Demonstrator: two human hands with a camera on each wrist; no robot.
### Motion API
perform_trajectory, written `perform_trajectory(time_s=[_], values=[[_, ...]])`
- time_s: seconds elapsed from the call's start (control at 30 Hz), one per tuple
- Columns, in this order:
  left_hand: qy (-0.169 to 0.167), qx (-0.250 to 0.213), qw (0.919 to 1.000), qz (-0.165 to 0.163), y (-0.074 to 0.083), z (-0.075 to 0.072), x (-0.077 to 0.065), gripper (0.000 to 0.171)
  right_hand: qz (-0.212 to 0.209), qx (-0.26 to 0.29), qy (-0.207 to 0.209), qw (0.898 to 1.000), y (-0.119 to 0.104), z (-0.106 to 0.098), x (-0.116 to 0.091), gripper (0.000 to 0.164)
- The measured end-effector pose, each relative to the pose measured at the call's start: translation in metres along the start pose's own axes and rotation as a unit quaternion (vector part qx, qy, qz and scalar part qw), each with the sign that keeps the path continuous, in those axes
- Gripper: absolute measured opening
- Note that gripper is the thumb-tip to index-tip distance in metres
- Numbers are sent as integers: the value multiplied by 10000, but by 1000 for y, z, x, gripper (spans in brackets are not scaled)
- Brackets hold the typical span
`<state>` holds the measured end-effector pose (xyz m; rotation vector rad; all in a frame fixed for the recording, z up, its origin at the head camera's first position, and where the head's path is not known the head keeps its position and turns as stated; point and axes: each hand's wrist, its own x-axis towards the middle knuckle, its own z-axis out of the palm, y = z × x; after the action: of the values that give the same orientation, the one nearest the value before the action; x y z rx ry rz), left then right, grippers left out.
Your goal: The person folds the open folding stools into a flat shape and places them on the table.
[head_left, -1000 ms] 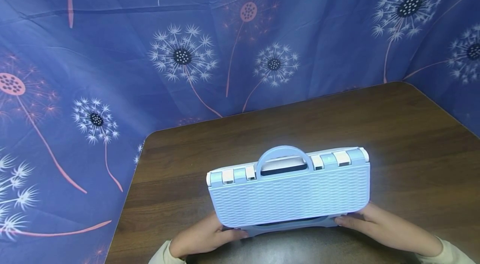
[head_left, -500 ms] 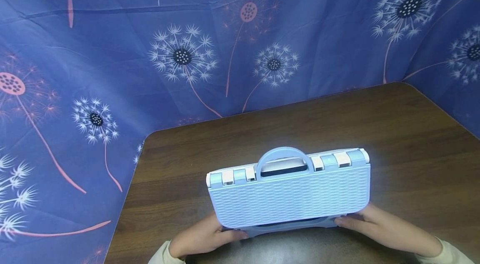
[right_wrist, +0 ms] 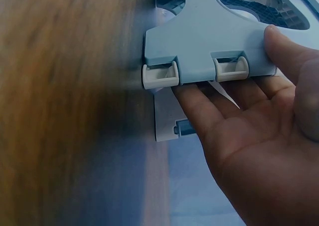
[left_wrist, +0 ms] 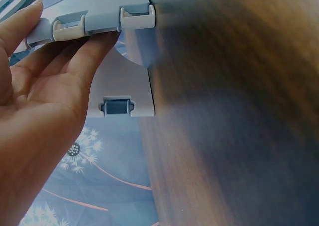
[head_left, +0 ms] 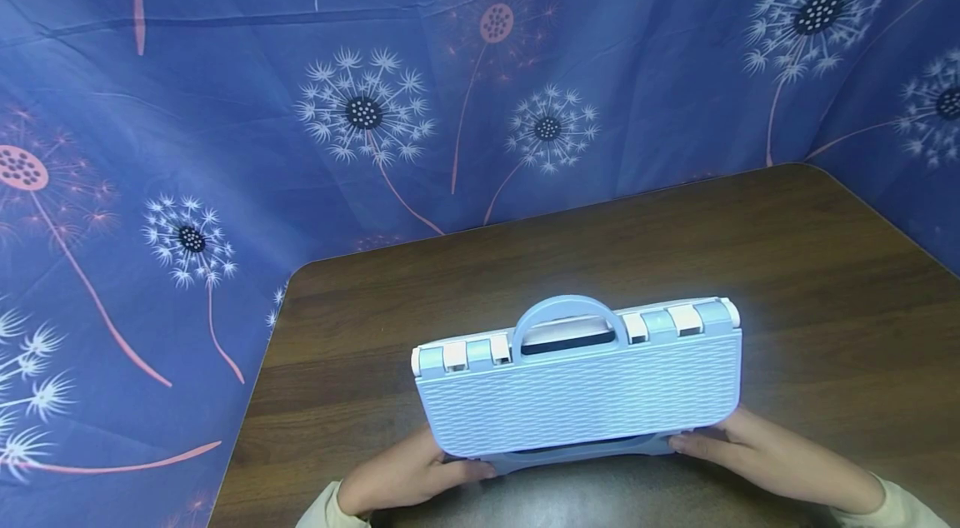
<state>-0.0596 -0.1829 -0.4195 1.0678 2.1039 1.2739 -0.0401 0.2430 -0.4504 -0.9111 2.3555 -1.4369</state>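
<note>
A light blue plastic folding stool [head_left: 577,399] with a wavy-textured top stands at the near part of the wooden table. An arched handle [head_left: 568,305] and white hinge pieces [head_left: 684,318] line its far edge. My left hand [head_left: 405,465] grips the stool's left end, thumb on the near leg panel [head_left: 581,452]. In the left wrist view, its fingers reach under the panel's edge beside white hinge parts [left_wrist: 69,32]. My right hand [head_left: 757,455] holds the right end likewise, the thumb [right_wrist: 279,44] on the panel and fingers beneath it. Their fingertips are hidden behind the panel.
The brown wooden table [head_left: 840,261] extends behind and to both sides of the stool. A blue cloth with a dandelion print [head_left: 450,95] hangs along the table's back, left and right sides.
</note>
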Motion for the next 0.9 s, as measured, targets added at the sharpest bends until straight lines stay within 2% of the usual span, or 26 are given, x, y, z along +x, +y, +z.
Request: perform_trajectory(time_s=[0.23,0.9], values=[[20,65,9999,96,0,0,0,47,3,14,-22,10000,-1,0,0,56],[-62,-51,10000,53,-1,-1,0,49,-88,162,-78,9998,-4,-1,0,56]])
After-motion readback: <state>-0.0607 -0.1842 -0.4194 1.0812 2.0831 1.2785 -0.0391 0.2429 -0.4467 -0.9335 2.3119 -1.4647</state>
